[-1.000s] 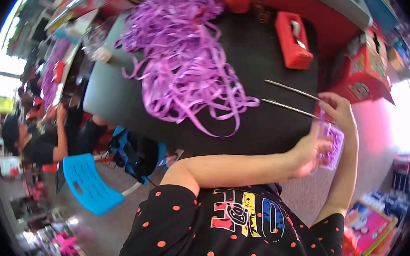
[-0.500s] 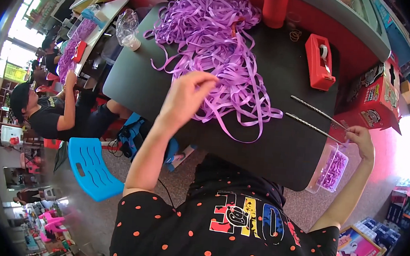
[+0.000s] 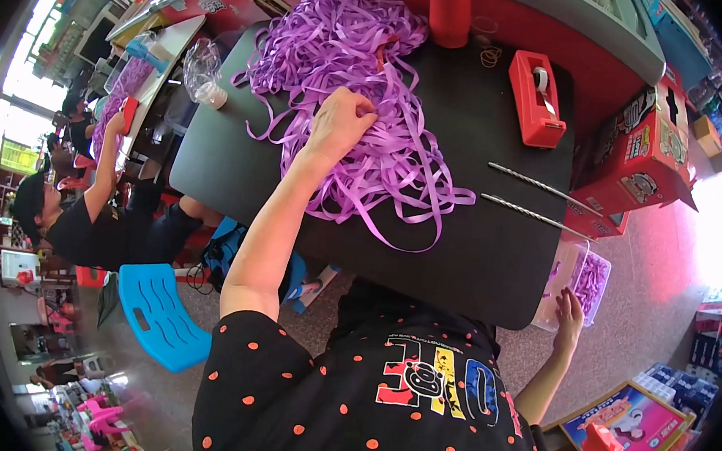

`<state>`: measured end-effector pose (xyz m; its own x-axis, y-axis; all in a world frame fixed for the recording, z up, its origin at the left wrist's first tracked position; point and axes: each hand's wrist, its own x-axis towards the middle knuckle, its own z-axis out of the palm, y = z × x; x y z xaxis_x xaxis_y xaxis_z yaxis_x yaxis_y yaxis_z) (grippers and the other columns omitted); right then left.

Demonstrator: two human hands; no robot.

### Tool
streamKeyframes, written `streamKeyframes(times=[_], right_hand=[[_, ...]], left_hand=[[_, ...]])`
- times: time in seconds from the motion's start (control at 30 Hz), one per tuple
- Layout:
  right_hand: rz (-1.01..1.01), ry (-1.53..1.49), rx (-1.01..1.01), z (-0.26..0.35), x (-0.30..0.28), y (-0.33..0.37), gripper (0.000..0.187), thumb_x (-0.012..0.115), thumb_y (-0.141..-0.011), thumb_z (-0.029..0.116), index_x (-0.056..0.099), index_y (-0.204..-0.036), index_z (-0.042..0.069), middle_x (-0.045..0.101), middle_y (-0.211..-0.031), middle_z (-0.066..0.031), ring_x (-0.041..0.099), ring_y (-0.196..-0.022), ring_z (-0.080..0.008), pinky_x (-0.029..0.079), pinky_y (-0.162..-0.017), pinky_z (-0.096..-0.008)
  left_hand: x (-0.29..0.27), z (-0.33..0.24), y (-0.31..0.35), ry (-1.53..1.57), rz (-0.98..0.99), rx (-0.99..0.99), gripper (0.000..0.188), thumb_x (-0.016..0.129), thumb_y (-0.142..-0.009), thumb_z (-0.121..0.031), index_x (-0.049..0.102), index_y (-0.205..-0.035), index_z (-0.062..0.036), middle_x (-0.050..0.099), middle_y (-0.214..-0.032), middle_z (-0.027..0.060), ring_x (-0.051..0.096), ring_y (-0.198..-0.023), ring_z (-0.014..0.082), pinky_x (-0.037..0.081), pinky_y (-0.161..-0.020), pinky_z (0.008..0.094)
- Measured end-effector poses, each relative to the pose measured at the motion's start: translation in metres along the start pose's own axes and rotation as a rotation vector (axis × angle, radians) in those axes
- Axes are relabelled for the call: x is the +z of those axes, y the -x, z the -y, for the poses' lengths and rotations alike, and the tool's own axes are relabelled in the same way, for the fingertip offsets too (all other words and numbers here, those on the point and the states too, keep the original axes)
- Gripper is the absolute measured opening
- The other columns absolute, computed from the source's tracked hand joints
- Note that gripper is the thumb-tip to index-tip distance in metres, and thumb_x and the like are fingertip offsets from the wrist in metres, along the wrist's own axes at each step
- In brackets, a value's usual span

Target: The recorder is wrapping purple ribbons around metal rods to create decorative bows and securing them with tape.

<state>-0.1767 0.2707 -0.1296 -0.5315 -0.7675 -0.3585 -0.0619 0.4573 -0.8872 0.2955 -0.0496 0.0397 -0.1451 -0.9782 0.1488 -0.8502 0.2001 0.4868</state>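
Upper centre, our left hand (image 3: 341,126) curls over the ribbon (image 3: 393,135); whether it's gripping, we can't tell. Right of frame, our right hand (image 3: 568,318) is spread, apparently bare, at the tub (image 3: 577,266): plenty of pieces (image 3: 592,279) in, a big heap left on the worktop (image 3: 477,264).

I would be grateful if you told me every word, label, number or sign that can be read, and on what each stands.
I describe lettering rather than copy it.
Black shirt: big red, yellow and blue letters; legible.
Red carton: printed lettering, mostly too small to read.
Framed pink board: printing too small to read.
Elsewhere, any print: too small or blurred.
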Motion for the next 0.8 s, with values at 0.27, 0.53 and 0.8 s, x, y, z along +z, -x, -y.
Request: streamKeyframes(times=[0.27,0.53,0.8], right_hand=[[-0.370,-0.121,-0.327,0.059,0.022,0.073,0.030,0.055,-0.093,0.014,0.060,-0.117,-0.003,0.062,-0.114,-0.0096,0.056,-0.107,-0.0167,0.041,-0.097,-0.0316],[0.361,-0.714,-0.716,0.262,0.080,0.121,0.034,0.053,-0.093,0.012,0.055,-0.123,-0.005,0.059,-0.120,-0.0181,0.057,-0.112,-0.0220,0.049,-0.076,-0.0252],[-0.104,-0.039,-0.625,0.276,0.000,0.092,0.011,0.066,-0.085,0.003,0.067,-0.094,-0.002,0.067,-0.081,-0.0027,0.059,-0.075,-0.0063,0.048,-0.068,-0.0209]], left_hand=[[-0.049,-0.037,0.021,0.551,-0.013,0.045,0.013,0.066,-0.083,-0.009,0.062,-0.092,-0.0007,0.061,-0.079,0.0000,0.055,-0.071,0.0064,0.044,-0.067,0.0215],[-0.068,-0.215,0.094,0.604,0.496,0.542,0.014,0.067,-0.082,0.001,0.061,-0.095,0.0011,0.063,-0.088,0.0035,0.060,-0.079,0.0083,0.048,-0.071,0.0234],[0.002,-0.304,0.053,0.672,0.876,0.743,0.024,0.066,-0.086,-0.012,0.064,-0.103,0.0035,0.067,-0.088,0.0062,0.061,-0.079,0.0098,0.049,-0.074,0.0250]])
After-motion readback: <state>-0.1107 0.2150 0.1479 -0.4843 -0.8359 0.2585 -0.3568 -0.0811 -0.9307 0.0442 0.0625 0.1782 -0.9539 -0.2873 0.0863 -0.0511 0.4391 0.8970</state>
